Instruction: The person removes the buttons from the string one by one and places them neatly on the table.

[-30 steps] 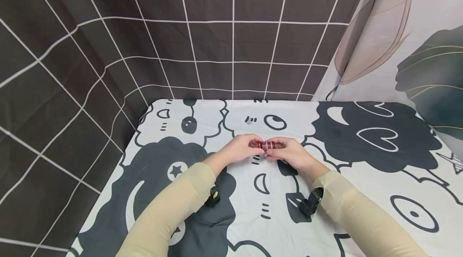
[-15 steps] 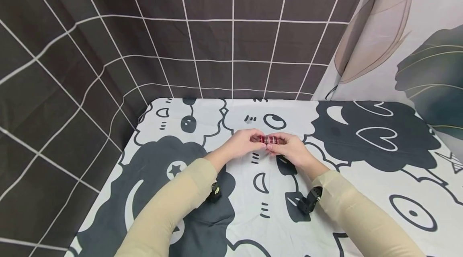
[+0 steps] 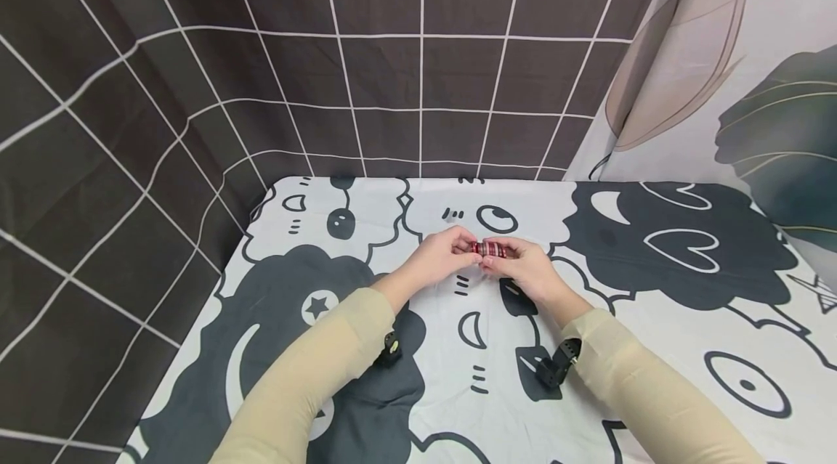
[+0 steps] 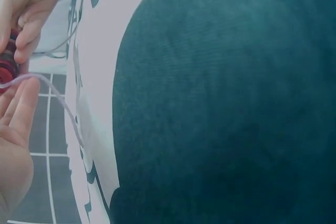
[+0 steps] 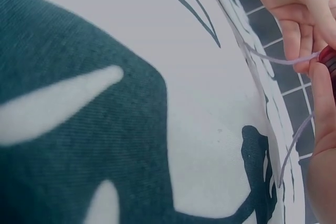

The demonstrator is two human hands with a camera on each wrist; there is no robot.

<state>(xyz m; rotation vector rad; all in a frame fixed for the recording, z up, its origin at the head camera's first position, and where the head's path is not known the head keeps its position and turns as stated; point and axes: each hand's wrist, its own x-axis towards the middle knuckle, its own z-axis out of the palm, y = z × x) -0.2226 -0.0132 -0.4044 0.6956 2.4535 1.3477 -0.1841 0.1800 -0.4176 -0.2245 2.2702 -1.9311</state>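
A short row of red and grey discs (image 3: 490, 250) lies lengthwise between my two hands, over the middle of the cloth. My left hand (image 3: 434, 258) holds its left end between thumb and fingers. At the other end, my right hand (image 3: 526, 268) grips the row with thumb and fingertips. The left wrist view shows the round red end disc (image 4: 7, 70), with a thin pale purple cord (image 4: 59, 97) trailing from it. More of this cord (image 5: 286, 62) hangs at both sides in the right wrist view. Fingers hide part of the row.
A white cloth (image 3: 451, 348) with dark cartoon shapes covers the surface. Behind and to the left hangs a dark curtain (image 3: 379, 72) with a white grid. A leaf-patterned curtain (image 3: 693, 86) is at the right. Black wrist cameras (image 3: 556, 366) sit on both forearms.
Both hands have moved slightly farther away with the row of discs. More of the row now shows between the fingers, and it extends farther right.
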